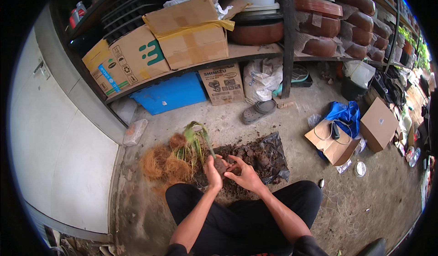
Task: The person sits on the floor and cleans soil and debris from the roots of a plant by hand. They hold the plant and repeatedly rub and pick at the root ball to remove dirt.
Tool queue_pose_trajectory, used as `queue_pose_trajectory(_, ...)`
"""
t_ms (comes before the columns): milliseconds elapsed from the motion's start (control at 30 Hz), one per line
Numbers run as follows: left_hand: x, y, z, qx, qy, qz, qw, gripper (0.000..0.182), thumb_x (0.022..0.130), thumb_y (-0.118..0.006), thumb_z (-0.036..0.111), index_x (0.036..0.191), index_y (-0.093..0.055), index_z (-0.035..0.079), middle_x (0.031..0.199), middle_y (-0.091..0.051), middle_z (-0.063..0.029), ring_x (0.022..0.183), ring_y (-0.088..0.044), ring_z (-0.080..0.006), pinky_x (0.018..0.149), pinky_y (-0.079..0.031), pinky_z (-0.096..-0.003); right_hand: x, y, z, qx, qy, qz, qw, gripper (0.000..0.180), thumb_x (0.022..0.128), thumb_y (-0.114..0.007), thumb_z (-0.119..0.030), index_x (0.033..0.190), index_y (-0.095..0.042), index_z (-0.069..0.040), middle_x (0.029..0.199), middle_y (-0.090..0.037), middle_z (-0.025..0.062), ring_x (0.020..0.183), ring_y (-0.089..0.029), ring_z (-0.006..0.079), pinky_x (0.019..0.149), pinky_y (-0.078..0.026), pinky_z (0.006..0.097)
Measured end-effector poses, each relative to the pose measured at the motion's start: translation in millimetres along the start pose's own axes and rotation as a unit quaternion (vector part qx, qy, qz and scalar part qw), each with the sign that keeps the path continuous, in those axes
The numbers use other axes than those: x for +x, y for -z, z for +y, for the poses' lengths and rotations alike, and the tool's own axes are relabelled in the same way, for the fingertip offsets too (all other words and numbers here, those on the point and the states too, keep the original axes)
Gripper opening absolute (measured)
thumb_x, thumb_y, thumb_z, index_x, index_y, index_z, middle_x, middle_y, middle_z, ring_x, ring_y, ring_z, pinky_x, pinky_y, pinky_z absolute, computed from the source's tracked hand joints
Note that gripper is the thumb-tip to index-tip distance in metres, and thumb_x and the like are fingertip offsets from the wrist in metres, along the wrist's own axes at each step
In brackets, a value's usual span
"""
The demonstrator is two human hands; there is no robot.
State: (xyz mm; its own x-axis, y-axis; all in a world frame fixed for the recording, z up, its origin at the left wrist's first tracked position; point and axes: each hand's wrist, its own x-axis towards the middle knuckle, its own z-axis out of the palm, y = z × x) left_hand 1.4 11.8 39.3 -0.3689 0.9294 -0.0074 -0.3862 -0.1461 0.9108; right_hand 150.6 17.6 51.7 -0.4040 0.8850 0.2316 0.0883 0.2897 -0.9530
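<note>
My left hand (214, 174) cups a dark ball of soil (220, 166) from its left side. A long green leaf (208, 141), bent over at the top, rises from that ball. My right hand (247, 175) is curled at the ball's right side, thumb and fingertips against it. Beyond my hands, a black plastic sheet (282, 168) lies on the floor under loose dark soil (255, 155). Clumps of brown coconut fibre (178, 170) lie left of my hands, with yellow-edged snake plant leaves (194, 150) beside them.
A shelf (255, 52) ahead carries cardboard boxes (191, 43) and glazed pots (320, 25). Beneath it stand a blue bin (171, 93) and a grey clog (258, 112). To the right are an open cardboard piece (328, 146), a box (378, 126) and tangled string (345, 204). A white door (65, 136) borders the left.
</note>
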Motion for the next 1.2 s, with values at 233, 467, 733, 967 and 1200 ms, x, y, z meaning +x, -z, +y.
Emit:
queue_pose_trajectory(233,30.8,35.2,37.0,0.061,0.058,-0.18,0.98,0.034,0.105,-0.039,0.036,0.106,-0.053,0.005,0.077,-0.059,-0.0071,0.056,-0.059,-0.0157,0.043,-0.051,-0.0328,17.7,41.3,4.4,-0.129,-0.068,0.062,0.987,0.029,0.087,-0.07,-0.02,0.114,-0.067,-0.01,0.082,-0.071,0.0152,0.076,-0.069,0.0317,0.069,-0.053,0.0398)
queue_pose_trajectory(467,62.3,51.8,1.5,-0.078,0.254,-0.236,0.935,0.053,0.101,-0.036,0.055,0.098,-0.058,0.007,0.076,-0.06,-0.0077,0.059,-0.06,-0.0184,0.046,-0.049,-0.0341,8.9,46.4,45.8,-0.355,-0.111,0.052,0.927,0.037,0.084,-0.072,-0.022,0.119,-0.064,-0.013,0.105,-0.068,0.0161,0.086,-0.069,0.0319,0.073,-0.055,0.0421)
queue_pose_trajectory(733,69.3,59.2,-47.3,-0.128,0.227,-0.091,0.961,0.036,0.101,-0.038,0.04,0.096,-0.055,0.009,0.074,-0.059,-0.0075,0.055,-0.057,-0.02,0.043,-0.045,-0.0352,17.4,7.5,100.4,-0.428,-0.116,-0.036,0.895,0.05,0.081,-0.075,-0.025,0.129,-0.06,-0.017,0.122,-0.059,0.0142,0.108,-0.061,0.0308,0.082,-0.054,0.0418)
queue_pose_trajectory(967,68.9,53.1,-42.9,-0.19,0.201,-0.075,0.958,0.036,0.099,-0.038,0.04,0.098,-0.055,0.007,0.074,-0.059,-0.008,0.055,-0.056,-0.0202,0.044,-0.045,-0.036,16.3,-11.8,134.1,-0.509,-0.017,-0.074,0.857,0.044,0.081,-0.074,-0.023,0.122,-0.061,-0.016,0.109,-0.059,0.0076,0.104,-0.057,0.0253,0.086,-0.049,0.0388)
queue_pose_trajectory(1200,64.0,50.1,-36.6,-0.232,0.22,-0.07,0.945,0.037,0.098,-0.038,0.039,0.095,-0.056,0.007,0.073,-0.06,-0.0078,0.055,-0.058,-0.0207,0.044,-0.047,-0.0363,21.1,-1.6,100.8,-0.338,-0.109,-0.005,0.935,0.041,0.081,-0.072,-0.011,0.121,-0.059,-0.01,0.106,-0.062,0.0135,0.097,-0.064,0.0325,0.082,-0.054,0.0415)
